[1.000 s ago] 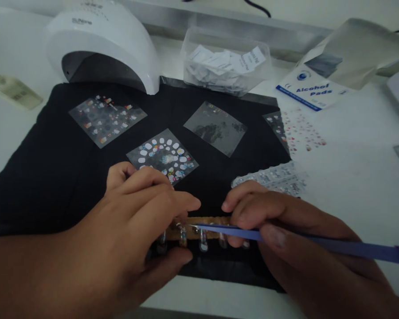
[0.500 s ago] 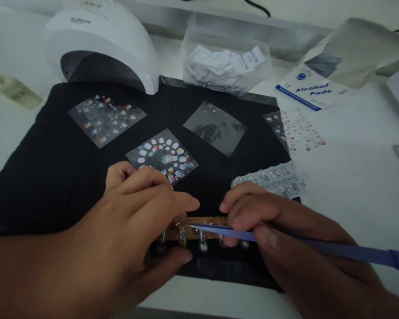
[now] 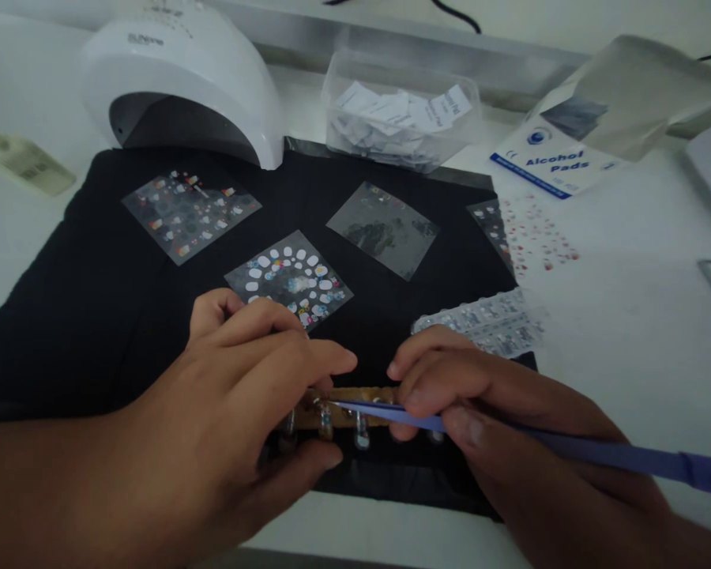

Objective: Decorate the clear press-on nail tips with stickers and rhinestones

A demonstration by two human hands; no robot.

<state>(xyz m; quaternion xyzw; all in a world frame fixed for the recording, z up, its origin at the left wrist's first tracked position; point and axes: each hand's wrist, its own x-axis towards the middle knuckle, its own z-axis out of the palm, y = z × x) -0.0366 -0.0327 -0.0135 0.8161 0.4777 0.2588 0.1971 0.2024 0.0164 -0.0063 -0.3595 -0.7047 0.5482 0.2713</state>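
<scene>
A brown strip (image 3: 349,393) lies near the front of the black cloth, with several clear, decorated nail tips (image 3: 362,433) along its front side. My left hand (image 3: 249,387) curls around the strip's left end, its thumb in front and fingers behind; the index finger stretches over the top. Purple tweezers (image 3: 598,447) are pinched in my right hand (image 3: 498,403) between thumb and fingers. Their thin points reach left to a nail tip (image 3: 325,427) beside my left hand. My right fingers cover the strip's right part.
Sticker sheets (image 3: 382,229) lie on the black cloth (image 3: 124,316). A blister sheet (image 3: 491,322) sits beyond my right hand. Behind stand a white nail lamp (image 3: 213,63), a clear tub (image 3: 403,146) of alcohol pad packets and an open alcohol pads box (image 3: 560,162).
My right hand and the tweezers have shifted slightly left. The tweezer points stay by the same nail tip, and my left hand hardly moves.
</scene>
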